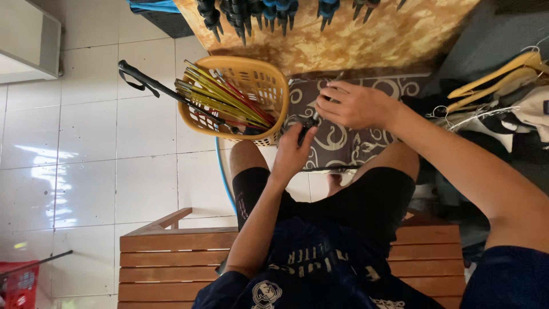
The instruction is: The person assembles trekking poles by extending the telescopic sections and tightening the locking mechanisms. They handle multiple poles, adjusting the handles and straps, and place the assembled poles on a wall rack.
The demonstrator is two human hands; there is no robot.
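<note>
Two hands: both are kept close together over the lap, so that one small dark part can be worked from both sides at once.
Bench (171, 257): a slatted wooden seat is sat upon at the near edge of the view; the knees are spread, which leaves room between them for the hands.
Left hand (291, 157): it is raised from the left knee, fingers curled narrowly around a small dark tool or clip (307, 129), which is held upright and steady.
Right hand (354, 106): it is brought in from above, fingers bent and pinched onto the top of the same dark piece; what exactly is gripped under the fingertips cannot be told.
Dark piece: it is held between the two hands, just above the patterned mat (337, 143), and just beside the basket.
Basket (263, 86): a yellow plastic basket is set on the floor within easy reach of the left hand; long thin rods (223, 100), yellow, green and red, are laid slanting in it, their ends over the rim.
Black handle (143, 80): a dark grip with a strap is seen jutting out past the basket's far side, over the white tiles.
Board (343, 34): a mottled golden surface is placed furthest off, with a row of dark and blue pointed pieces (246, 14) along its top edge.
Hangers (503, 80): wooden hangers and clothing are heaped to the right, apart from the work.
</note>
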